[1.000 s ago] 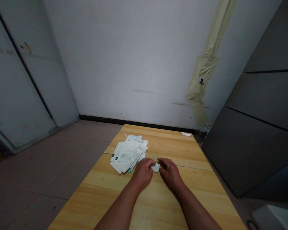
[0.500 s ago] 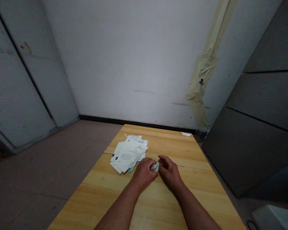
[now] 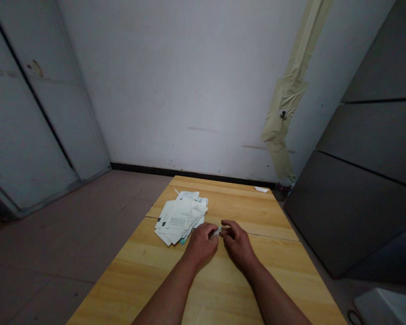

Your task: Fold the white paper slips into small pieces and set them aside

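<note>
1. Dim, diffuse illumination; wall (image 3: 176, 81) brightest centrally, corners darkened.
2. Soft shadow on surface (image 3: 230, 289) beside right hand (image 3: 225, 229).
3. Wide-angle stretching toward edges.
4. White piece (image 3: 218, 231): fine detail unresolved.

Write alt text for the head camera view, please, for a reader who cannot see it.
A person's left hand holds a small pale piece over a wooden table, the right hand close beside it. A pile of printed papers lies to the left; a white scrap lies near the far edge.
</note>
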Motion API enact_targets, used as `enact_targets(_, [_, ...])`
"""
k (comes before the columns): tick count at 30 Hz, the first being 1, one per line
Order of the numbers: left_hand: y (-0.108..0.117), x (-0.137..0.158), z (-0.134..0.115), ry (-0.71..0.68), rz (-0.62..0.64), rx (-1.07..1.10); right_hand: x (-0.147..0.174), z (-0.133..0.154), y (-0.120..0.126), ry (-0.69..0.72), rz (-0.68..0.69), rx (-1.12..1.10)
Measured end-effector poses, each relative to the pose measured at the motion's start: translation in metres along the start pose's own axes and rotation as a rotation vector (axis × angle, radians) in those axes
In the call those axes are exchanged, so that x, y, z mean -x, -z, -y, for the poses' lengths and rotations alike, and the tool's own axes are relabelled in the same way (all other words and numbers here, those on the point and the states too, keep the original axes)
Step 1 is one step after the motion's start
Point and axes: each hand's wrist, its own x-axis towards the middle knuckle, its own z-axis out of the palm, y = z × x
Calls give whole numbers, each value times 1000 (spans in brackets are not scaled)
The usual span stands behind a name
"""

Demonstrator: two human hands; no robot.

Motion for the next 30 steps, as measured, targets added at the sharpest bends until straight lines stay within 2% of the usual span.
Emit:
enact_targets(8, [4,1,-2,-28,51,150,-1,4,-1,19,-35,94])
enact_targets(14, [-3,-1,7,56,-5,339,1,7,-3,-137,-9,-80])
enact_targets(21, [-19,-3,22,141,-40,517,0,12,-1,-206,19,-325])
enact_targets(30, [-15,-5,15,222,-54,771,0,19,-2,-281,24,-449])
